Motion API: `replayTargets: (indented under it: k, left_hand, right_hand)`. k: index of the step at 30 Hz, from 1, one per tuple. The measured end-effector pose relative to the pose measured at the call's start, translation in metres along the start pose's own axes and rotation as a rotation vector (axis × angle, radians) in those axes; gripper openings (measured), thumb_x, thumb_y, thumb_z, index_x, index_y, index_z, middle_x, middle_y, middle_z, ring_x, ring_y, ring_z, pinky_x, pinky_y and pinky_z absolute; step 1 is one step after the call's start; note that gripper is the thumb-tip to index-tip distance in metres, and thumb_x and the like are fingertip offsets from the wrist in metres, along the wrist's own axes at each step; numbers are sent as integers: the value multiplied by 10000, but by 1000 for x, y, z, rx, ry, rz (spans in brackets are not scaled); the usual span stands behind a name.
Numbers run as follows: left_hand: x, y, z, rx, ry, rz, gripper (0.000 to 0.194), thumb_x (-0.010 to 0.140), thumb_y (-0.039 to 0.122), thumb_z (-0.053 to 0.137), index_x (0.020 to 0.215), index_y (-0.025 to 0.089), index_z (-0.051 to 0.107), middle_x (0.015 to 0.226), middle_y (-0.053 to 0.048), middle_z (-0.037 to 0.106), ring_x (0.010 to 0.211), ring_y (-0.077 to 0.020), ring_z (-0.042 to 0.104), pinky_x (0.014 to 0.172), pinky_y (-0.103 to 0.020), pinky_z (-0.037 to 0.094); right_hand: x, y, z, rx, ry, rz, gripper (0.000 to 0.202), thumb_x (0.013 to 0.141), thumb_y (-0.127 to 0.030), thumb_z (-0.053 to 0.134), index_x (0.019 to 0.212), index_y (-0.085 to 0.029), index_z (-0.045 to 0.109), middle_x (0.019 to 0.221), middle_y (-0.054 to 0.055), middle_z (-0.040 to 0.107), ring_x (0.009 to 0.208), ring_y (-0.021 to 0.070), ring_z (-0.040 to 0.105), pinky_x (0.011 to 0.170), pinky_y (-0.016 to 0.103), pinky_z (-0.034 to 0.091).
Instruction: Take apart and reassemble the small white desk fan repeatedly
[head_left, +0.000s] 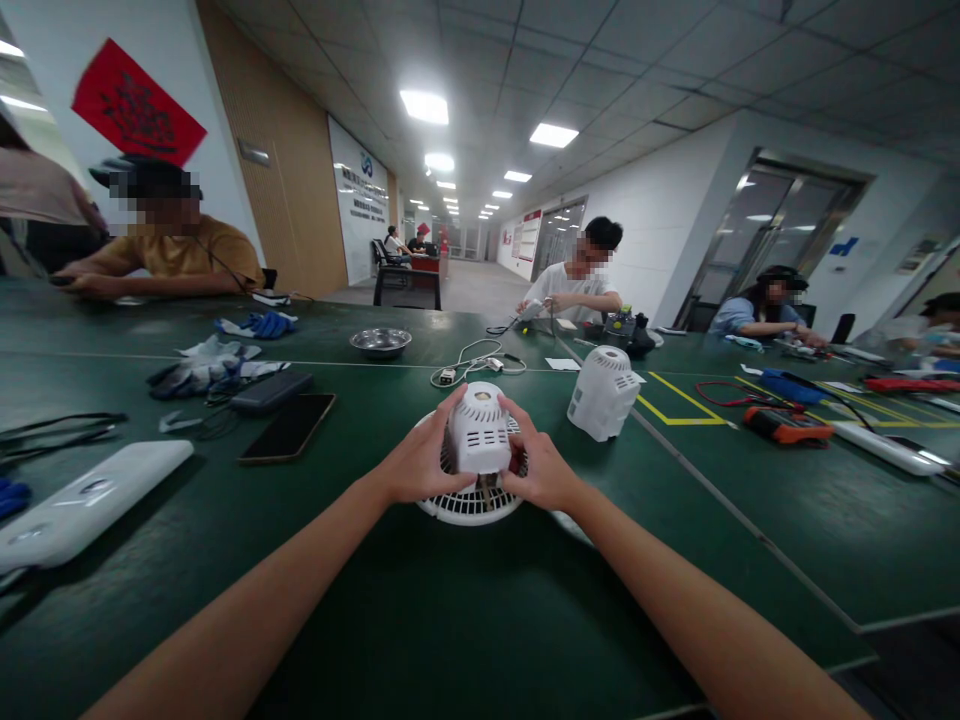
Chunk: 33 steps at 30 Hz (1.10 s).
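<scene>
A white slotted fan motor housing [482,432] stands upright before me. My left hand [411,464] is closed around its left side, fingers on top and thumb low at the front. From the other side my right hand [546,468] grips the same housing, its thumb near the lower edge. Under it lies a round white fan grille [465,516] on the green table. Something brownish shows in the gap below the housing, too small to make out. Beyond my right hand stands another white housing [602,395], apart from both hands.
A metal bowl [381,343] and a white cable [480,362] lie beyond the grille. On the left are a phone [289,428], gloves [210,365] and a white device [94,505]. An orange multimeter [787,426] lies right. A co-worker [574,285] sits across the table.
</scene>
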<state>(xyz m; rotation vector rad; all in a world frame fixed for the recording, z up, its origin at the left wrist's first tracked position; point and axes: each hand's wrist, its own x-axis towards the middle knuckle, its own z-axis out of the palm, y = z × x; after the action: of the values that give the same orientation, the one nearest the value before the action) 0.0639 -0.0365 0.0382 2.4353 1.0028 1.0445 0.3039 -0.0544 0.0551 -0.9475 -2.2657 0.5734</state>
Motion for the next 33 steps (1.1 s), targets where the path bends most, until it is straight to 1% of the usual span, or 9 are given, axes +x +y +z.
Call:
replayTargets:
  k: [4,7,11,15,22,26,31,33]
  left_hand:
    - [1,0,1,-21,28,-1,1102,616,412,779,1499,272,135,1432,-169,426,1150,-363,559,950,-515,451]
    - [2,1,0,-15,14,-34,1075,614,428,777,1479,268,159,1378,-169,466,1082,-347,592,898,-495,480]
    - [1,2,-2,-4,6,-53,1065,620,444,772,1477,271,164,1346,-170,490,1056,-347,599,877,-498,484]
    - [1,1,-2,-9,9,-45,1042,638,469,761,1478,270,175,1385,-175,465,1109,-365,574,912,-519,463]
    - [0,0,0,-19,9,-24,1057,644,484,767,1489,267,171,1429,-170,435,1184,-368,533,989,-533,422]
    - [-1,-1,1,0,3,-28,1081,658,508,757,1510,270,136,1457,-173,412,1205,-373,523,998,-534,421]
    - [-2,-8,2,45,-2,-52,1138,640,551,755,1534,280,104,1494,-172,383,1249,-396,492,1020,-558,395]
    - [-2,-13,1,49,3,-37,1112,665,556,735,1539,274,108,1503,-165,383,1267,-384,481,1035,-544,383]
  right_hand:
    - [1,-2,0,42,-10,19,988,686,-176,679,1489,-234,106,757,-38,628,589,129,561,604,259,452]
    - [2,-4,-1,46,2,25,968,676,-159,680,1471,-251,136,770,-39,640,590,126,567,596,248,449]
    - [2,-5,-1,20,8,29,954,668,-161,683,1463,-251,163,759,-47,634,593,124,573,602,242,451]
    - [3,-4,0,-3,16,21,944,665,-148,670,1456,-259,169,728,-62,617,579,119,556,601,243,451]
    - [3,-4,-3,25,-37,3,943,679,-163,667,1452,-252,136,843,-10,646,639,129,569,617,255,462]
    - [3,-4,-3,11,-32,14,955,686,-166,677,1464,-250,130,831,-15,634,638,126,563,613,247,449]
    - [2,-2,-3,-47,-24,28,980,708,-171,673,1501,-253,102,854,-15,632,666,126,569,649,254,453]
    - [1,-1,-7,-67,-28,23,977,721,-176,669,1513,-257,103,877,-10,631,690,130,578,671,261,460]
